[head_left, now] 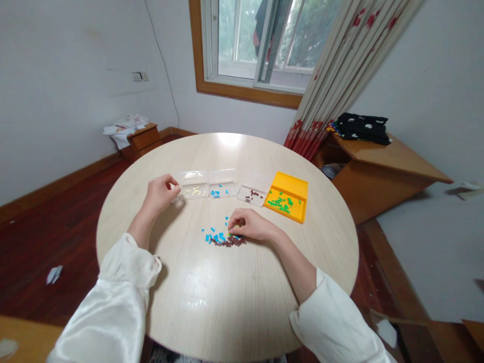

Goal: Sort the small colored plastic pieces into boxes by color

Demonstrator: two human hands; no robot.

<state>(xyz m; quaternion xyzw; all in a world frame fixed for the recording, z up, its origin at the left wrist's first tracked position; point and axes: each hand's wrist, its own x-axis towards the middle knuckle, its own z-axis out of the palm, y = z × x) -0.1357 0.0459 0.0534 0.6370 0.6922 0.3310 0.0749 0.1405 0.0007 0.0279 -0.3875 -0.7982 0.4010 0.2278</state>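
Observation:
My left hand [163,190] is at the left end of a clear box [196,196] with small pale-yellow pieces, its fingertips pinched together; whatever is in them is too small to make out. Over a loose pile, my right hand [247,224] has its thumb and fingers closed, and a bit of yellow-green shows by the fingertips. The pile has small blue pieces [215,238] at its left and back and dark brown pieces [229,243] along its front. The right hand hides part of it.
Beyond the pile stand a clear box [223,195] with blue pieces, a clear box [250,201] with brown pieces, and an open yellow box [289,185] with green pieces. All rest on a round, light wooden table [200,292]. A wooden cabinet [381,166] stands to the right.

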